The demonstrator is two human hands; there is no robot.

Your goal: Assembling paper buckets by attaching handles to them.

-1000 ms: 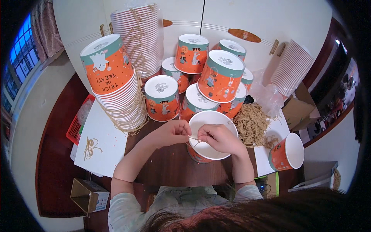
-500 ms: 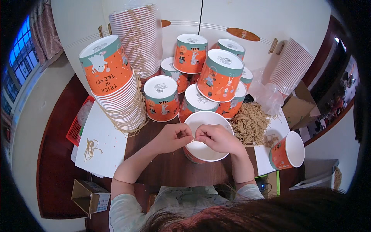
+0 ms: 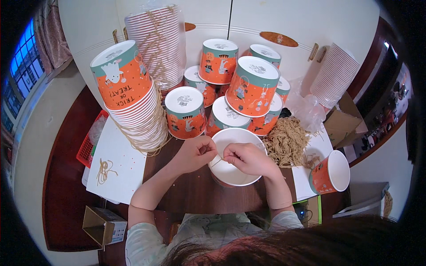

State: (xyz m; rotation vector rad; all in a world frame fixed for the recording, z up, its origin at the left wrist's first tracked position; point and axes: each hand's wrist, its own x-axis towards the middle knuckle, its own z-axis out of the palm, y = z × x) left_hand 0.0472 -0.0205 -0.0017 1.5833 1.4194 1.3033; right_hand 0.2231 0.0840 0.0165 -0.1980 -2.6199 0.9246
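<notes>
In front of me a paper bucket (image 3: pixel 235 175), white inside and orange outside, stands upright with its mouth facing up. Over its near left rim my left hand (image 3: pixel 200 153) is closed, thumb and fingers pinched together. My right hand (image 3: pixel 248 158) pinches a thin tan cord (image 3: pixel 216 162) above the bucket's opening. The cord runs between the two hands, its short end pointing down to the left. Whether the cord passes through the bucket's wall is hidden by my fingers.
Upturned orange and green buckets (image 3: pixel 186 115) are piled behind. A nested bucket stack (image 3: pixel 133 106) draped with cords stands left. To the right are a heap of tan cords (image 3: pixel 288 142) and a bucket lying tilted (image 3: pixel 330 173). A few loose cords (image 3: pixel 105 172) lie on the left white board.
My left hand has shifted slightly up and left, away from the right hand. A short piece of cord now shows between them. The bucket stays in place.
</notes>
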